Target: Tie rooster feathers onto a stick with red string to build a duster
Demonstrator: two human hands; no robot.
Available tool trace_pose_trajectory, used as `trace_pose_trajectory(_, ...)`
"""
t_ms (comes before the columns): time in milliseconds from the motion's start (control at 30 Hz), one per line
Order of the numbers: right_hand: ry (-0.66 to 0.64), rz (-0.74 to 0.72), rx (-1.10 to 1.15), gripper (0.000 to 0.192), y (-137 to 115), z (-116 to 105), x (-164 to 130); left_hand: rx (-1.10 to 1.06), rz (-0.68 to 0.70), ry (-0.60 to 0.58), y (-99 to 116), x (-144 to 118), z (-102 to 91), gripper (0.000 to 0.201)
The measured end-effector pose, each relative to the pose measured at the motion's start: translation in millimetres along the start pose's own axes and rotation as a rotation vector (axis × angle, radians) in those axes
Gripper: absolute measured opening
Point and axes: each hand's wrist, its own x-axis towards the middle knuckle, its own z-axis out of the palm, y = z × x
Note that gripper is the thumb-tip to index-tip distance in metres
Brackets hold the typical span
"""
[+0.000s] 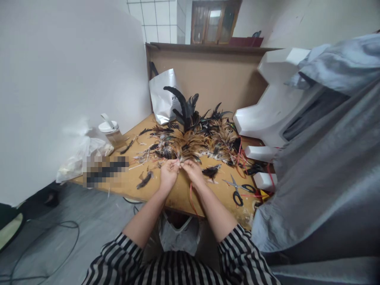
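Observation:
Both hands meet at the middle of the wooden table, at the base of a bundle of brown and black feathers [187,143]. My left hand [170,172] is closed, its fingertips pinching the quill ends. Close beside it, my right hand [191,171] pinches at the same spot, where a little red shows between the fingers. A red ribbon [192,200] hangs from under my right hand toward the table's front edge. Behind the bundle, a heap of loose feathers [221,138] spreads to the right. Single dark feathers [145,180] lie left and right of my hands.
Scissors [239,189] with black handles lie spread at the right, near more red ribbon [241,156] and white blocks [261,153]. A silver bag [163,95] stands at the back. On the left are a lidded jar [111,130] and a plastic bag [86,156]. Grey cloth [323,170] hangs on the right.

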Motion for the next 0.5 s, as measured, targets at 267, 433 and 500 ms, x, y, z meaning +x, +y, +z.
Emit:
trace_pose_trajectory(267, 0.061, -0.119, -0.022, 0.021, -4, 12, -11, 0.220, 0.158, 0.077, -10, 9, -5.2, 0.009)
trace_pose_trajectory(433, 0.117, 0.044, 0.141, 0.025, 1, 8, -7, 0.526, 0.386, 0.070, -9, 2, -0.4, 0.015)
trace_pose_trajectory(500, 0.140, 0.107, 0.204, 0.027, 2, 6, -6, 0.645, 0.492, 0.067, -9, -2, 1.5, 0.016)
